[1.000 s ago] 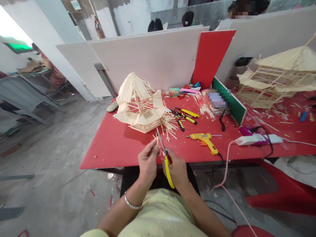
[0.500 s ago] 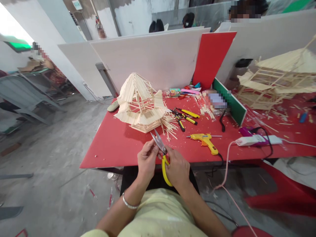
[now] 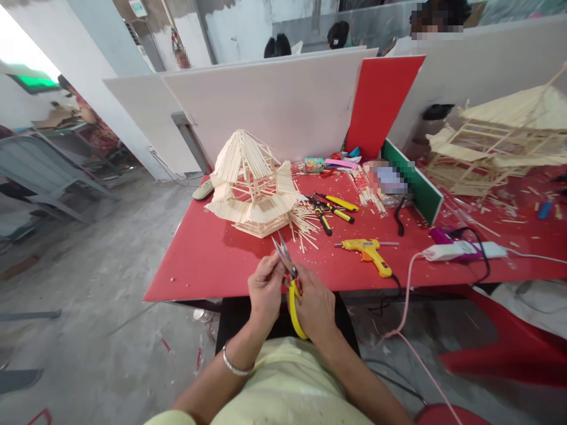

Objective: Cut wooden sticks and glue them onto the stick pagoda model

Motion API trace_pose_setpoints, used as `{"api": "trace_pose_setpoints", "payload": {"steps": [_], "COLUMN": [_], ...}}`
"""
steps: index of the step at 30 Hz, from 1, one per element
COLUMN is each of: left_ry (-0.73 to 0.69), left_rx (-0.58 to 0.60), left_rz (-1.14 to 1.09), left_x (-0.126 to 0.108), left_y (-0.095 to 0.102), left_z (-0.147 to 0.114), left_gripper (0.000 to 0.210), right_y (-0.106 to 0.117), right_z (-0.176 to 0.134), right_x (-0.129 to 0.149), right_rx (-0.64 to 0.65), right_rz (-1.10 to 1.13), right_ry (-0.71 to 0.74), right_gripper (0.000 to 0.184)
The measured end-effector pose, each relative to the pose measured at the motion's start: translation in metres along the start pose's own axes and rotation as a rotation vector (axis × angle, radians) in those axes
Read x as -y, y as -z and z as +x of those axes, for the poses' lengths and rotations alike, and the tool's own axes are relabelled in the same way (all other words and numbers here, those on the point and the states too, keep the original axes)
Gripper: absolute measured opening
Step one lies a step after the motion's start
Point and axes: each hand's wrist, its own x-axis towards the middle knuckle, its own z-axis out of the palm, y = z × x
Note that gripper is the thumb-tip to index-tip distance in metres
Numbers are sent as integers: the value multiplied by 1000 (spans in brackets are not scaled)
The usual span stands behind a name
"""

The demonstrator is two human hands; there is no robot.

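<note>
My right hand point(image 3: 315, 304) is closed round the yellow handles of a pair of scissors point(image 3: 294, 310), whose blades point away from me over the table's front edge. Beside the blades, my left hand point(image 3: 266, 286) is closed in a pinch. What lies between its fingertips is too small to make out. A model building made of thin wooden sticks point(image 3: 252, 189) stands just beyond both hands. Loose sticks point(image 3: 305, 221) are heaped at its right side. Pliers with black and yellow grips point(image 3: 325, 221) and a yellow cutter knife point(image 3: 342, 203) lie to the right of the sticks.
On the red tabletop point(image 3: 199, 265) lie a yellow glue gun point(image 3: 370, 252) and a white power strip point(image 3: 465, 252) with cords. A green board point(image 3: 411, 183) stands at the right, before a second stick model point(image 3: 491, 147). White panels point(image 3: 266, 109) close off the back. Other people sit beyond.
Both hands have shifted only slightly. The scissors have turned a little more upright, and their blades look slightly more closed. Nothing on the table has moved.
</note>
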Motion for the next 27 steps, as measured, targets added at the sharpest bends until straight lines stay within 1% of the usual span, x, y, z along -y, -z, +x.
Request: {"api": "trace_pose_setpoints", "payload": {"steps": [3, 6, 9, 12, 16, 18, 20, 22, 24, 27], "left_ry": [18, 42, 54, 67, 143, 154, 139, 138, 157, 181], "left_rx": [-33, -60, -65, -63, -65, -82, -99, -83, -18, 120], "left_rz": [18, -35, -92, -104, -155, -184, -200, -220, -252, -274], "left_x": [2, 5, 6, 7, 5, 0, -7, -15, -24, -38], "left_y": [-1, -3, -4, -4, -3, -1, 2, 4, 7, 9], "left_z": [-3, -5, -6, -6, -4, -1, 4, 10, 17, 29], "left_gripper": [31, 32, 32, 34, 38, 37, 33, 28, 24, 26], "right_y": [-1, -2, -2, -3, -2, 1, 5, 10, 11, 4], "right_z": [-1, 0, 2, 2, 3, 5, 10, 18, 27, 39], "right_x": [1, 1, 1, 3, 2, -2, -10, -17, -22, -22], "right_rx": [6, 3, -11, -10, -3, -3, 4, 35, 72, 49], "right_rz": [40, 60, 55, 82, 164, 156, 51, -115, -261, -387], "right_ry": [2, 24, 39, 40, 53, 27, -41, -127, -183, -172], "right_gripper": [42, 42, 42, 39, 37, 35, 36, 42, 49, 56]}}
